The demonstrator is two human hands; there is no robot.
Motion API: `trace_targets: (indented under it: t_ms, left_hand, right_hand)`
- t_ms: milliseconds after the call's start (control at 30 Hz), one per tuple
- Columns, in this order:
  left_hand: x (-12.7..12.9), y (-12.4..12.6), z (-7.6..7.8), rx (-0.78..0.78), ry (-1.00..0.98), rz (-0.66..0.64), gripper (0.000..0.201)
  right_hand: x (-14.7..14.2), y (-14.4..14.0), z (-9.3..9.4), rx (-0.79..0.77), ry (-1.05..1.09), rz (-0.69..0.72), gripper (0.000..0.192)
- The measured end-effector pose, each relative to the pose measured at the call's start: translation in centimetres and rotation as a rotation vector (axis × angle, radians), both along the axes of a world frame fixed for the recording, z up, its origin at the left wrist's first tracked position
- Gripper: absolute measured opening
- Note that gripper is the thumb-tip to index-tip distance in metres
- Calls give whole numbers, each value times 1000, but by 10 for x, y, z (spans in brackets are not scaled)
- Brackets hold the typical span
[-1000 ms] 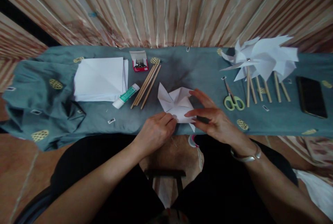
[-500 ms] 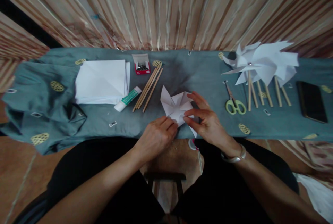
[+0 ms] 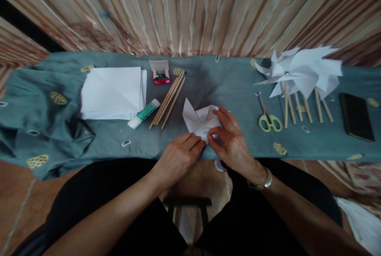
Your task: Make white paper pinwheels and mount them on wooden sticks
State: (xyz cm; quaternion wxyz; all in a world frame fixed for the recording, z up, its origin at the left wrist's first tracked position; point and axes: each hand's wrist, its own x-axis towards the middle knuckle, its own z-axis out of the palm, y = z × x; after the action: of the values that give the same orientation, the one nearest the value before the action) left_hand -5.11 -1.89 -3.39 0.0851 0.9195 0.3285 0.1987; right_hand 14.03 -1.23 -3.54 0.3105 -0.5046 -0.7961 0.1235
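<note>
A white paper pinwheel [image 3: 202,119] with folded blades lies near the front edge of the cloth-covered table, between my hands. My left hand [image 3: 181,154] has its fingers closed on the pinwheel's near left edge. On the right side, my right hand [image 3: 233,145] pinches the paper between thumb and index finger, close to the middle, while its other fingers rest along the right blade. Part of the paper is hidden beneath the fingers. No stick shows on this pinwheel.
To the left are a stack of white paper [image 3: 111,91], a glue stick [image 3: 144,114], wooden sticks [image 3: 168,101] and a red box of small metal pins [image 3: 161,76]. Rightward lie green-handled scissors [image 3: 269,122], finished pinwheels [image 3: 306,69] on sticks and a black phone [image 3: 356,116].
My right hand has shifted slightly left, and its thumb and index finger have drawn together near the pinwheel's middle. The near right paper tip no longer shows. My left hand stays nearly still.
</note>
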Motion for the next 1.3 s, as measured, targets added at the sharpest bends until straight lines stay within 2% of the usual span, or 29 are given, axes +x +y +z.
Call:
trace_targets:
  t_ms: [200,1300]
  left_hand:
    - [0,1,0,12,-3,4,20]
    - [1,0,4,-25,53,-1,22]
  right_hand:
    - [3,-2,-3,35,-32,4,10]
    - [3,-1,-8,67,-61,83,17]
